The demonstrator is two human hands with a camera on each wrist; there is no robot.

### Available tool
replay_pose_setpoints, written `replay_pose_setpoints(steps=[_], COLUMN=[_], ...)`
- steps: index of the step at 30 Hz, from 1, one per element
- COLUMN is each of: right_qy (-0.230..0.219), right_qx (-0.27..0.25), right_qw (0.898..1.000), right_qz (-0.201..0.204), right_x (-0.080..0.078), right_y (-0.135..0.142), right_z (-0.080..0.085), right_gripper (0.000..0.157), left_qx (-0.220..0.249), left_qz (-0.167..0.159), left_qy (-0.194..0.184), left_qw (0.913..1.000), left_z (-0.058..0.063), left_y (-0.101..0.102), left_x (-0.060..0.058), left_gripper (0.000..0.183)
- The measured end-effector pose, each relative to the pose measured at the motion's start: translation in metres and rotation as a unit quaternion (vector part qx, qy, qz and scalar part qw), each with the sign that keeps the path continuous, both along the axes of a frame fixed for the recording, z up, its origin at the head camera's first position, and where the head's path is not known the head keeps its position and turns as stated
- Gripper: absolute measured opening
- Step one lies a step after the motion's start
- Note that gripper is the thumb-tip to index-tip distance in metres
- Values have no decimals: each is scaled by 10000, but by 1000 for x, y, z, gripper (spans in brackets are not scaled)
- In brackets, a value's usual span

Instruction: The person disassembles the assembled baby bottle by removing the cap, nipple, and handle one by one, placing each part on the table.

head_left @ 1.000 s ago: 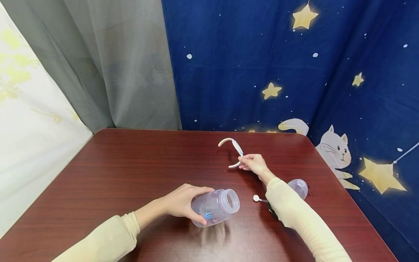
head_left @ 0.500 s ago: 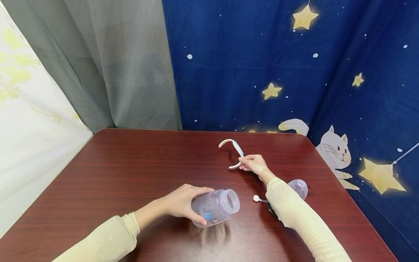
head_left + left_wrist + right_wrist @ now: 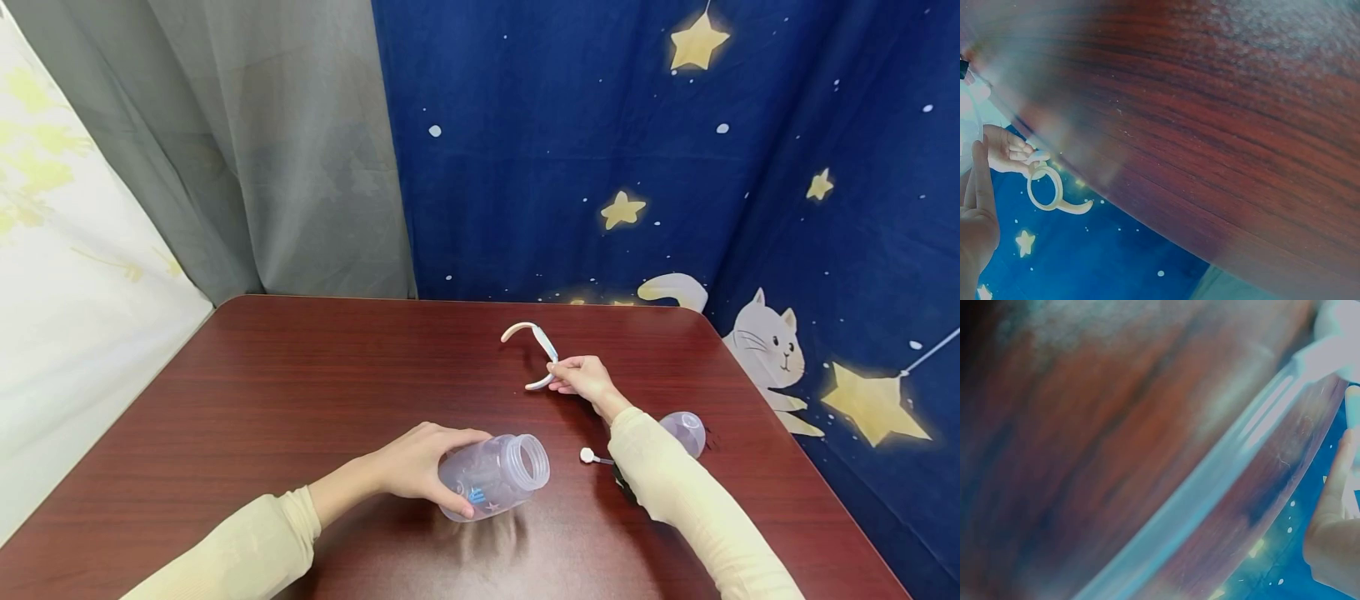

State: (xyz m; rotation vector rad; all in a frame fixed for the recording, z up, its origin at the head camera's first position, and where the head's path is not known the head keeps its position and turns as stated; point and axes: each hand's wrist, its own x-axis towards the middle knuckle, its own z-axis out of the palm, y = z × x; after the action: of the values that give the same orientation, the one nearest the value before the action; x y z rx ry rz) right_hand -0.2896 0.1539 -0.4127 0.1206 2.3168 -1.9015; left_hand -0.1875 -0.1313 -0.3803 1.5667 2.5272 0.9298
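In the head view my left hand (image 3: 416, 458) holds a clear, wide-necked baby bottle (image 3: 483, 483) with blue and pink prints. The bottle is tilted on its side, its open mouth facing right. Farther out, my right hand (image 3: 585, 375) pinches a pale bottle handle (image 3: 543, 340) near one end. The left wrist view reveals this handle's ring (image 3: 1044, 187) and a curved grip. A clear straw (image 3: 1197, 487) runs across the right wrist view; its white end (image 3: 587, 455) pokes out beside my right sleeve. Most of the straw is hidden by that sleeve in the head view.
A translucent domed cap (image 3: 684, 432) lies on the dark red wooden table (image 3: 337, 358), partly behind my right sleeve. Something black (image 3: 622, 485) shows under that forearm, too covered to identify. Grey and blue star-patterned curtains (image 3: 525, 167) hang beyond the table's far edge.
The bottle handle in my right hand has dropped very slightly in the head view. My left hand and the bottle stay where they were.
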Motion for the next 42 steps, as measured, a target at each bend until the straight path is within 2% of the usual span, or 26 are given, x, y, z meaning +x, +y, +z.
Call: replay_pose_setpoints(steps=[24,42], right_qy=[-191,-397], right_qx=[128,215], right_qw=[9994,9988], right_qz=[251,199], right_x=[1,-1], right_y=[0,1], right_z=[0,-6], right_gripper=[30,32], left_qx=[-11,1], left_qz=[16,-15], left_qy=[120,34], left_qw=[9999,10000], left_z=[1,2], left_y=[0,0], left_x=[0,1], left_gripper=[73,74])
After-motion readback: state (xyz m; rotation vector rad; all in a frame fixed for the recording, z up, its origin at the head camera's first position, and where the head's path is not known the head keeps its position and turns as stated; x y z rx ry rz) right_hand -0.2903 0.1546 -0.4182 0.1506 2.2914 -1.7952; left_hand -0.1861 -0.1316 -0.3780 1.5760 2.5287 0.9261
